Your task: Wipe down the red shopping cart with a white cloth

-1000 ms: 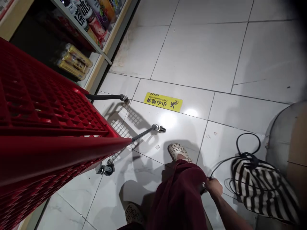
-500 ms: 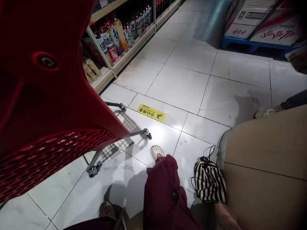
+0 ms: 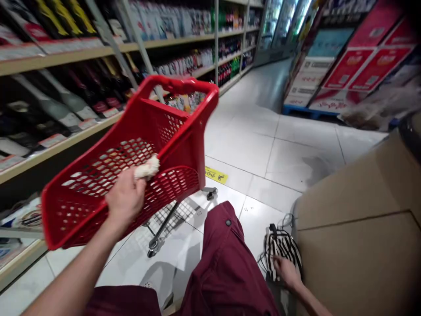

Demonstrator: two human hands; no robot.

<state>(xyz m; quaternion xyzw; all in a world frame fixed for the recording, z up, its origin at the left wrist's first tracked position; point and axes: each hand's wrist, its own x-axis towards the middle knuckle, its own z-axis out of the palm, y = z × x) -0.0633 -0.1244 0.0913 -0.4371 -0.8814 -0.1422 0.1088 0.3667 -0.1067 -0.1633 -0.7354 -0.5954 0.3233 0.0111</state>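
Observation:
My left hand point(image 3: 126, 195) is closed on a whitish crumpled cloth point(image 3: 147, 167) at the near side rim of a red shopping cart point(image 3: 190, 131). Perforated walls make up the cart, and no goods show inside it. Low on the right, my right hand point(image 3: 287, 271) is at a black-and-white striped drawstring bag point(image 3: 285, 248), its fingers curled against the fabric. Black cords stick out from the bag's gathered top. The bag is beside a large tan, box-like block point(image 3: 355, 228).
Shelves of bottles point(image 3: 184, 66) line the left side behind the cart. A yellow floor sticker point(image 3: 217, 175) lies on the white tiles past the cart's wheels. Stacked cartons point(image 3: 345, 74) stand on a blue pallet point(image 3: 311, 112) at the back right. My knee in maroon trousers point(image 3: 223, 263) fills the lower middle.
My view has tilted up, so more of the cart and shelves shows. My left hand has come into view with the cloth at the cart. My right hand's fingers now show on the bag.

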